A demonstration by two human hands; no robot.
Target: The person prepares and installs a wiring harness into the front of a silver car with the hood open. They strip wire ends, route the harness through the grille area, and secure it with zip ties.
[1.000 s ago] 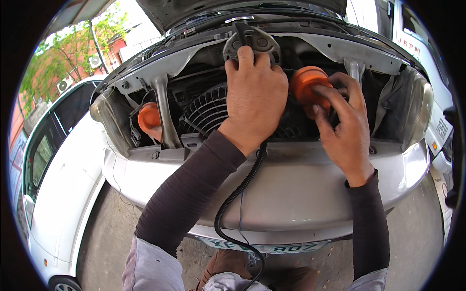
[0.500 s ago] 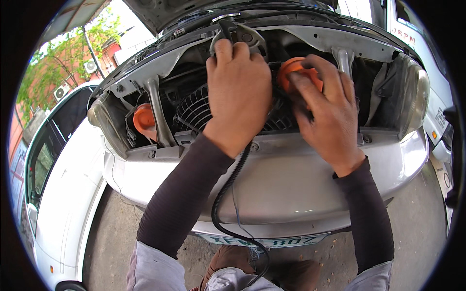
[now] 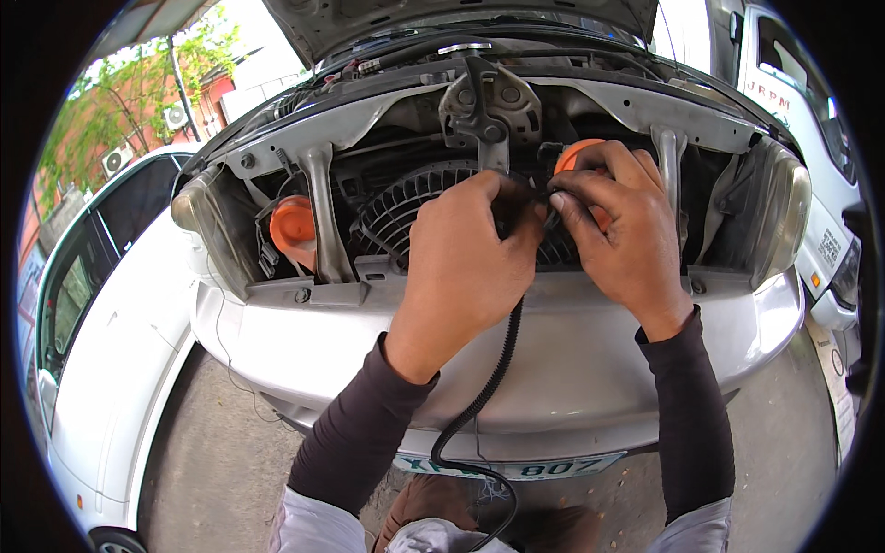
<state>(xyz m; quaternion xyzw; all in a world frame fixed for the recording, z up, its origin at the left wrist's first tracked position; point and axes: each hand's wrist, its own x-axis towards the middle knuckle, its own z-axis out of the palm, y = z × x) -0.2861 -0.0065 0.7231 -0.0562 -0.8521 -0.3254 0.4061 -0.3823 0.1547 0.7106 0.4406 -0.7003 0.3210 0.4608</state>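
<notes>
My left hand [image 3: 470,253] and my right hand [image 3: 636,226] meet fingertip to fingertip in front of the car's open nose. Both are closed in a pinch on a small dark wire-like piece [image 3: 544,197], mostly hidden by the fingers. Just behind my right fingers sits a round orange horn [image 3: 576,153], partly covered. From beneath my left hand a black corrugated tube [image 3: 489,392] hangs over the silver bumper [image 3: 572,359] and curves down toward my legs. The hood latch [image 3: 489,115] stands above my left hand.
A second orange horn [image 3: 293,230] is at the left, beside a metal brace [image 3: 324,207]. Behind my hands lies a black fan grille [image 3: 406,207]. The hood [image 3: 461,23] is raised. A white car [image 3: 111,341] stands at the left, a white van [image 3: 811,184] at the right.
My left hand has come down from the hood latch, uncovering it, and joined my right. My right fingers have left the orange horn's face and now pinch beside it. The view has shifted slightly.
</notes>
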